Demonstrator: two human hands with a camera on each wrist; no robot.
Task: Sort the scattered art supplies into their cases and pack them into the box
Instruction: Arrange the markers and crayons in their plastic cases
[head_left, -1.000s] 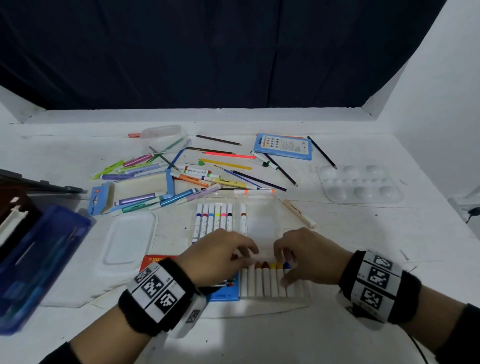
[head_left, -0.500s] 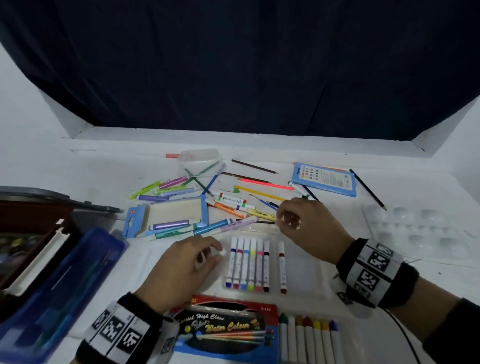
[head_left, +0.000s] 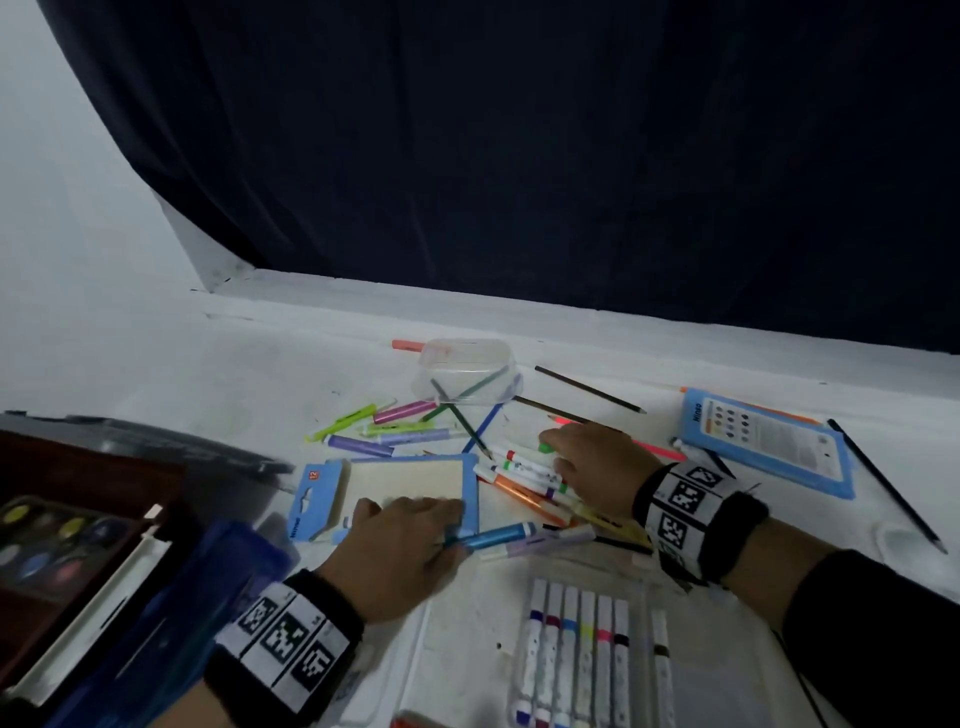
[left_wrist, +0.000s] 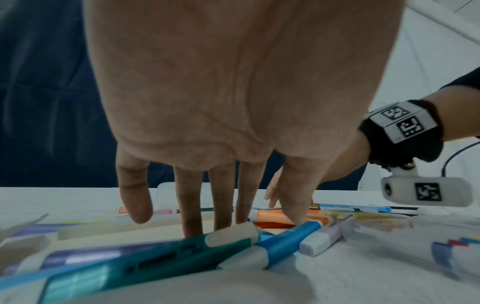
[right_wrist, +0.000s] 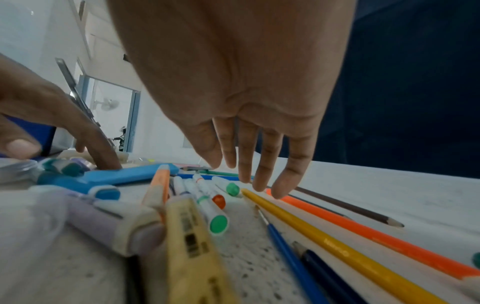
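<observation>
My left hand (head_left: 415, 519) reaches over the open blue highlighter case (head_left: 410, 480), its straight fingers (left_wrist: 192, 216) touching down among a teal highlighter (left_wrist: 155, 257), a blue highlighter (left_wrist: 283, 240) and a lilac one (left_wrist: 322, 238). My right hand (head_left: 566, 457) hovers with straight fingers (right_wrist: 265, 174) over a pile of white markers (right_wrist: 205, 197) with green and red caps; it holds nothing. A yellow pencil (right_wrist: 337, 248) and an orange pencil (right_wrist: 376, 238) lie under it. A clear marker case (head_left: 691, 649) with several markers sits near me.
The open box (head_left: 78, 561) with paint pans stands at the left. A clear tub (head_left: 467, 364) sits at the back among loose highlighters and pencils. A blue pencil case (head_left: 763, 441) and a black pencil (head_left: 883, 488) lie at the right.
Both hands have moved away from me, off the crayon and marker cases. The left now touches the blue highlighter case; the right hovers over the loose markers. The camera has tilted up.
</observation>
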